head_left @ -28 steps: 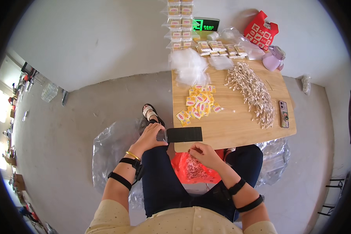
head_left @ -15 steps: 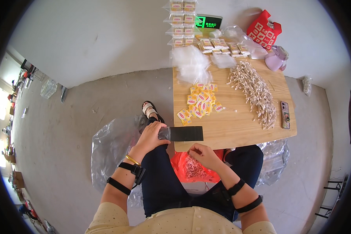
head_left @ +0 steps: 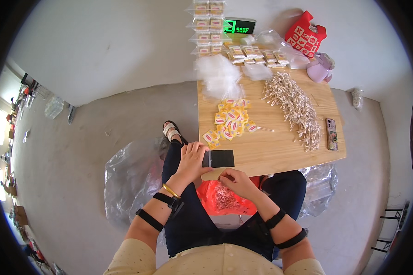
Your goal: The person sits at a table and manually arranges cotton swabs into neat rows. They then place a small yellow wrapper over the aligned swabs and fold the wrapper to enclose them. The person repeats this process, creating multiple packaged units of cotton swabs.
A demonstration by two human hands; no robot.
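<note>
At the near left corner of the wooden table (head_left: 280, 158), my left hand (head_left: 192, 160) is closed on a small clear plastic bag (head_left: 208, 158). The bag's edge lies over the left part of a flat black strip (head_left: 222, 158) on the table. My right hand (head_left: 236, 182) is at the table's near edge, just right of the strip, its fingers pinched together. Whatever is between them, if anything, is too small to make out. Beyond the strip lies a loose heap of yellow and white printed cards (head_left: 231, 120). A few cotton swabs (head_left: 265, 129) stick out beside it.
Loose cotton swabs (head_left: 296, 107) form a long heap. A phone (head_left: 332, 134) lies at the right edge. Clear bags (head_left: 219, 75), packed swab packets (head_left: 257, 54) and a lilac jug (head_left: 320, 68) stand farther back. A red bag of swabs (head_left: 225, 197) hangs below the near edge.
My left hand has moved right, bringing the clear bag from beside the black strip onto its left part. My right hand has stayed almost in place.
</note>
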